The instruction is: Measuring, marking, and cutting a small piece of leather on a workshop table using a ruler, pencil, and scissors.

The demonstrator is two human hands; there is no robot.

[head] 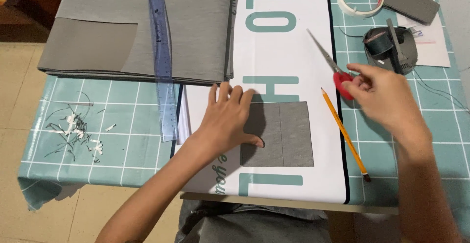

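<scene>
Grey fabric square (286, 134) | flat on white banner, worktop centre, one line marked, uncut | left hand (230, 120) spread open, pressing its 9 o'clock edge | right hand (379, 93) closed on red-handled scissors (335, 69) at 2 o'clock | pencil (345, 134) alongside at 3 o'clock

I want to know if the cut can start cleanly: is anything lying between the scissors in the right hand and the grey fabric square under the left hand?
Only the yellow pencil lies between the scissors and the grey fabric square.
</scene>
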